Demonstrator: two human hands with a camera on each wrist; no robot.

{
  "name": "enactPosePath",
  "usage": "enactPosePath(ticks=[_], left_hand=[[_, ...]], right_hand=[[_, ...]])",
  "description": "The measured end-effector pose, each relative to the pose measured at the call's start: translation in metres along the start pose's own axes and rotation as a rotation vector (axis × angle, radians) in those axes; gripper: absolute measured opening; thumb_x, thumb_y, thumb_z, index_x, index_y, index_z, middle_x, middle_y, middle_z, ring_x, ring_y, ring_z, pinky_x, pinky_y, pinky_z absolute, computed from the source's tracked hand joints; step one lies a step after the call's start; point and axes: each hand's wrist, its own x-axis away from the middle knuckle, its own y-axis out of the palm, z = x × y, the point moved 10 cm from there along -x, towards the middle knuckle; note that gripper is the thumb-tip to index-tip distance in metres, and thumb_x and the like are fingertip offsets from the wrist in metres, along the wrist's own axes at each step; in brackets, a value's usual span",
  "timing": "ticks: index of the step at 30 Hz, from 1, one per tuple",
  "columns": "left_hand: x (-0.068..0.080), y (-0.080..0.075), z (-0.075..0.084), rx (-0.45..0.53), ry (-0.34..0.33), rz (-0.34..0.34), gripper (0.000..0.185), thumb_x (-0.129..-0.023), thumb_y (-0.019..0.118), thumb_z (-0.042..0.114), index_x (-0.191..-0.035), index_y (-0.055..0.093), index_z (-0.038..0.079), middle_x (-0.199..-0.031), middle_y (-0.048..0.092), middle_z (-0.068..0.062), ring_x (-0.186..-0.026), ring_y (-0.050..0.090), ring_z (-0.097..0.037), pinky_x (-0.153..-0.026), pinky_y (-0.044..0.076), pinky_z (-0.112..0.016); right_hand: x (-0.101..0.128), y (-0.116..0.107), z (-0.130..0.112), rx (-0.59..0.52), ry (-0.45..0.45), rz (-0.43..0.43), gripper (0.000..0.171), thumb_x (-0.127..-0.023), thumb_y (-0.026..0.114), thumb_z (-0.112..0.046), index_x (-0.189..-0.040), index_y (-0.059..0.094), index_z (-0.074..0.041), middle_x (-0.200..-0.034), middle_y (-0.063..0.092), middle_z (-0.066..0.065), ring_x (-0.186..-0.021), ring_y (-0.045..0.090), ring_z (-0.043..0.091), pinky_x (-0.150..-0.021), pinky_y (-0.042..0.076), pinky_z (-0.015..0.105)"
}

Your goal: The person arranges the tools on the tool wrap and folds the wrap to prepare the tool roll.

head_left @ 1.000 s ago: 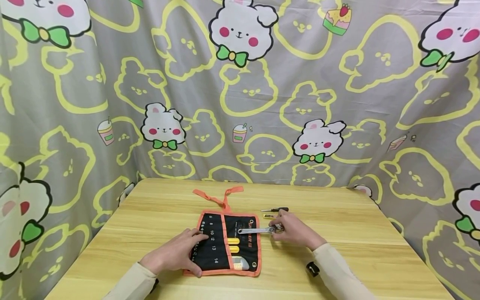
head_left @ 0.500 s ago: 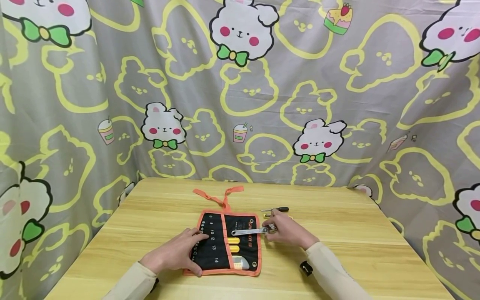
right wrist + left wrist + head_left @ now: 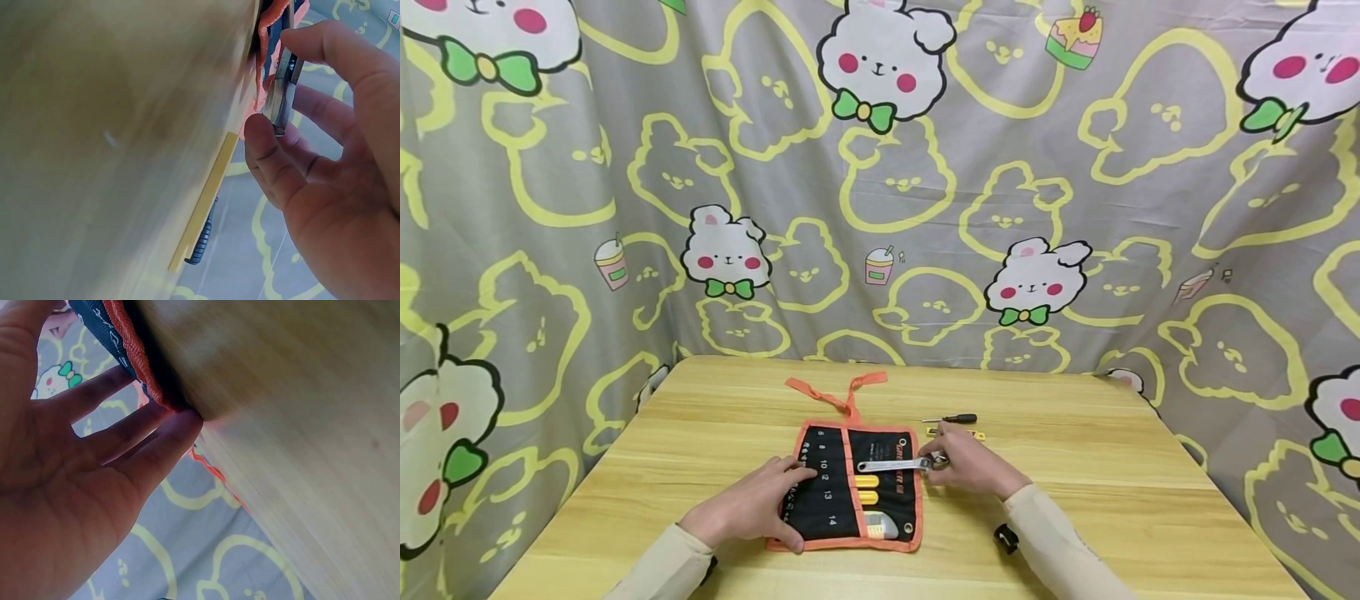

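Observation:
A black tool roll (image 3: pixel 827 521) with orange edging and printed sizes lies unrolled on the table. My left hand (image 3: pixel 752 507) rests on its left part, thumb at the near edge; in the left wrist view, the fingertips of the left hand (image 3: pixel 81 462) touch the orange border. My right hand (image 3: pixel 973 462) pinches the head end of a silver adjustable wrench (image 3: pixel 887 466), whose handle points left over the roll's right part. The right wrist view has the wrench (image 3: pixel 282 97) between thumb and fingers. Two yellow handles (image 3: pixel 868 482) and a grey-and-yellow piece (image 3: pixel 882 526) stick out of the pockets.
Beyond my right hand lie a black-handled screwdriver (image 3: pixel 964 418) and a flat yellow item (image 3: pixel 978 435), partly covered by that hand. Orange tie straps (image 3: pixel 848 400) stretch from the roll's far edge. A patterned curtain (image 3: pixel 880 250) hangs behind the wooden table (image 3: pixel 715 417).
My right hand has moved left, carrying the wrench farther over the roll towards the pocket edge. My left hand has stayed in place on the roll.

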Motion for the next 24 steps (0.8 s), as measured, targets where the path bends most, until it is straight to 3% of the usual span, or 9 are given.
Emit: enactPosePath(ticks=[24], left_hand=[[0.001, 0.0, 0.0, 0.003, -0.013, -0.014, 0.097, -0.062, 0.08, 0.063, -0.139, 0.053, 0.01, -0.137, 0.048, -0.01, -0.113, 0.047, -0.022, -0.096, 0.045, -0.046]], right_hand=[[-0.006, 0.012, 0.003, -0.001, 0.029, -0.034, 0.034, -0.082, 0.076, -0.025, -0.112, 0.075, -0.01, -0.091, 0.051, 0.002, -0.076, 0.042, 0.01, -0.066, 0.04, 0.024]])
